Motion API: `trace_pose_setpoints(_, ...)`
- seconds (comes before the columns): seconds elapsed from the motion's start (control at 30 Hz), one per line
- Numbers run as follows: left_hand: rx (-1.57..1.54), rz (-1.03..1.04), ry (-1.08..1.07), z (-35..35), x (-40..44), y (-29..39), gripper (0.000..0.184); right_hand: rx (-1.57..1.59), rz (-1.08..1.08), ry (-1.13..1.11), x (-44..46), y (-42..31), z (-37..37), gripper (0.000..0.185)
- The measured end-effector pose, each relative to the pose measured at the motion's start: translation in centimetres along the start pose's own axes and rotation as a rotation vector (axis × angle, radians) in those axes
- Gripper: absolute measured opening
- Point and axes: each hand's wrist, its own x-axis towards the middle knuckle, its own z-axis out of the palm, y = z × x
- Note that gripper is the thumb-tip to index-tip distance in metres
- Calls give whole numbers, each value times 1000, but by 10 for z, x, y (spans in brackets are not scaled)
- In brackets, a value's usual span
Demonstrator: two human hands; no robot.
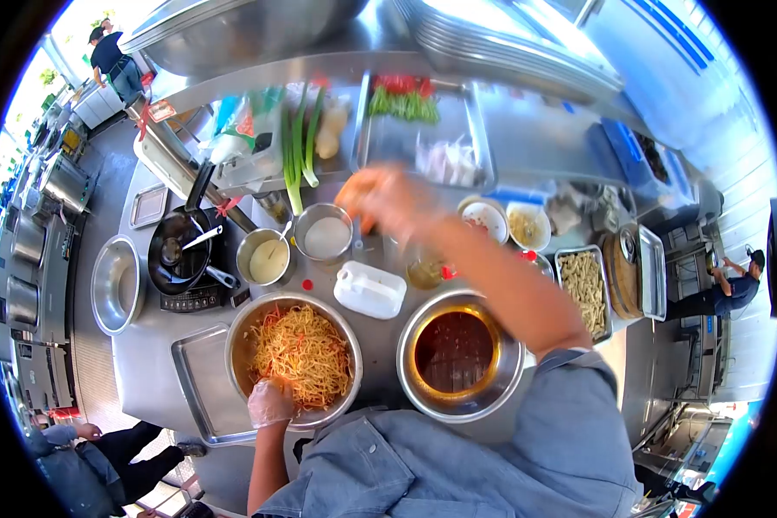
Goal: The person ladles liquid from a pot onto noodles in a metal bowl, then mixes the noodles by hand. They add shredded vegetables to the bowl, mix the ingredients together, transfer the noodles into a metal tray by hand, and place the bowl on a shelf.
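My left hand [272, 403], in a clear glove, is closed over the near-left rim of a metal mixing bowl [350, 380]. Its fingertips reach the noodles [302, 356], which are mixed with red strips. Blurred by motion, my gloved right hand [388, 205] is stretched out above the table's middle, just right of a metal pot of white liquid [326, 236]. Its fingers look orange, and whether they hold anything is unclear. Below my right forearm sits a second metal bowl [410, 390] with dark red-brown liquid [456, 350]. Between the bowls lies a white plastic container [369, 290].
A pan [174, 259] sits on a burner at left, near an empty-looking metal bowl [118, 285] and a flat tray [200, 393]. Behind are green onions [295, 155] and a vegetable tray [470, 121]. A tray of pale strips [583, 292] stands right. Co-workers are around; a shelf hangs overhead.
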Motion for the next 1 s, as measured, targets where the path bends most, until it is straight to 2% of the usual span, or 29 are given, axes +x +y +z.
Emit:
trace_pose_setpoints(0.03,-12,-36,15,-3,-1,2,29,-44,30,90,53,29,-39,23)
trace_pose_setpoints(0.07,-24,-72,29,-2,-2,3,29,-168,118,256,80,28,-71,23)
trace_pose_setpoints(0.13,-31,-122,43,5,-5,0,31,-373,194,367,143,59,-122,23)
trace_pose_setpoints(0.23,-44,-229,-46,11,-9,-7,33,-580,302,357,205,100,-153,23)
trace_pose_setpoints(0.43,-131,-351,-87,-12,-4,-2,31,-680,352,237,272,116,-127,23)
trace_pose_setpoints(0.73,-186,-380,-109,-11,0,-11,29,-727,345,256,299,117,-109,23)
trace_pose_setpoints(1.0,-187,-390,-114,-5,5,-16,28,-617,259,444,285,114,-159,23)
